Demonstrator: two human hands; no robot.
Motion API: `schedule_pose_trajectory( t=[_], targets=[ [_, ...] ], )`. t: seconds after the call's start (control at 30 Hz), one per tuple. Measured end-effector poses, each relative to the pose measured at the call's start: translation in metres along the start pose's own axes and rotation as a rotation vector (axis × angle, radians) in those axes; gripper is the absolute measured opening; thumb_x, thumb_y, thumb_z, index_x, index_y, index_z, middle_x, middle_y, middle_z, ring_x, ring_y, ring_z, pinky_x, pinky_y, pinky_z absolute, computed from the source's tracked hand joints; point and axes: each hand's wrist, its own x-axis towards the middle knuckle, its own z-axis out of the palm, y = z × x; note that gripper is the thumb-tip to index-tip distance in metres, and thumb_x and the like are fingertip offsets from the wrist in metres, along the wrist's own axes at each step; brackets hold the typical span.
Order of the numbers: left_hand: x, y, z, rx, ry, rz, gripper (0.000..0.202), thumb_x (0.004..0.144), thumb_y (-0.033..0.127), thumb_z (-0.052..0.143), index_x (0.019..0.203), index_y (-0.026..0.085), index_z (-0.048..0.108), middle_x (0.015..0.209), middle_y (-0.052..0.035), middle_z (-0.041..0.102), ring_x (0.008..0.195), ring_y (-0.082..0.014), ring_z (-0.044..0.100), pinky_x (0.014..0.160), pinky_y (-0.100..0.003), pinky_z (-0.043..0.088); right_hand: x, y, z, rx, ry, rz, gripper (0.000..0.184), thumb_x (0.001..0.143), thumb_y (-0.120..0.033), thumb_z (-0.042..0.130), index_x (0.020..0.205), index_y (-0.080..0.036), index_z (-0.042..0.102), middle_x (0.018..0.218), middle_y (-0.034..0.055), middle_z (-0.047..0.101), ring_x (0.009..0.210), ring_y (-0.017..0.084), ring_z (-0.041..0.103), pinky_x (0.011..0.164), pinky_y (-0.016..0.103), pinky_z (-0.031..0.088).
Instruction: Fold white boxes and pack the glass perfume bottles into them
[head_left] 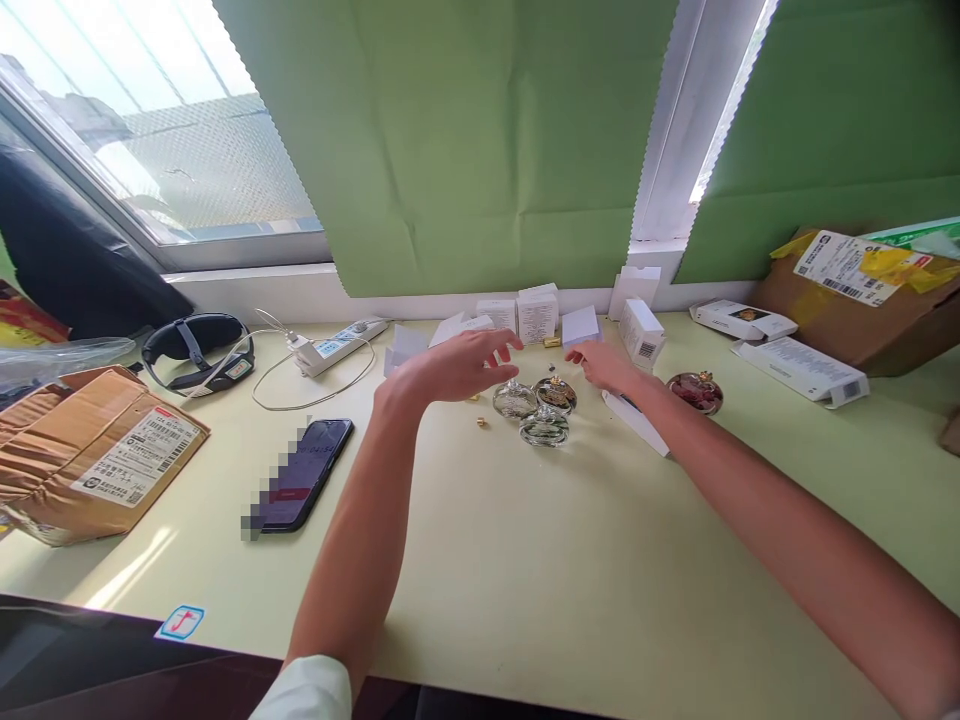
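My left hand (469, 362) hovers over the table with its fingers apart and nothing in them, just left of a cluster of round glass bottles. In that cluster are a clear bottle (514, 400), a bottle with dark contents (556, 393) and a clear bottle in front (544, 430). Behind the cluster, my right hand (602, 364) reaches in from the right, fingers loosely bent, and no held thing shows. Close to its fingertips lie a gold cylinder (552, 342) and a tiny dark piece (551, 368). A small gold piece (481, 422) lies below my left hand.
White boxes (537, 316) line the windowsill. A dark red round bottle (695, 392) stands at right, beyond a white strip (636, 422) under my right forearm. At left are a phone (309, 475), power strip (337, 346), headset (199, 352) and carton (101, 450). Another carton (840, 300) stands back right.
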Motion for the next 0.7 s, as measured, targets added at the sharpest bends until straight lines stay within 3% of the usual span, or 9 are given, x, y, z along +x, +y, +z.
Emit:
schedule_pose_trajectory(
  t=[0.23,0.43,0.7],
  targets=[
    [-0.006,0.003,-0.005,0.005,-0.004,0.004,0.038,0.097,0.047,0.044,0.126,0.026,0.055,0.122,-0.0062,0.064,0.11,-0.0201,0.061,0.086,-0.03,0.049,0.027,-0.028,-0.002,0.038,-0.048,-0.222,0.035,0.096,-0.035,0.06,0.127,-0.019,0.06,0.13,0.0096,0.061,0.108,0.023,0.064,0.09,0.045,0.055],
    [-0.015,0.006,-0.008,-0.002,0.018,-0.005,0.038,0.098,0.049,0.043,0.127,0.027,0.055,0.122,-0.0057,0.064,0.113,-0.0211,0.06,0.089,-0.032,0.048,0.044,-0.04,0.003,0.057,-0.157,-0.206,0.034,0.096,-0.036,0.061,0.126,-0.019,0.061,0.128,0.009,0.063,0.106,0.023,0.065,0.088,0.044,0.056],
    [-0.018,0.012,-0.009,0.0,0.006,0.055,0.036,0.099,0.048,0.043,0.126,0.028,0.056,0.12,-0.0036,0.065,0.115,-0.021,0.059,0.092,-0.032,0.045,0.04,-0.037,0.0,0.1,-0.201,-0.224,0.036,0.096,-0.036,0.061,0.127,-0.018,0.06,0.128,0.0093,0.062,0.106,0.023,0.065,0.088,0.045,0.056]
  ],
)
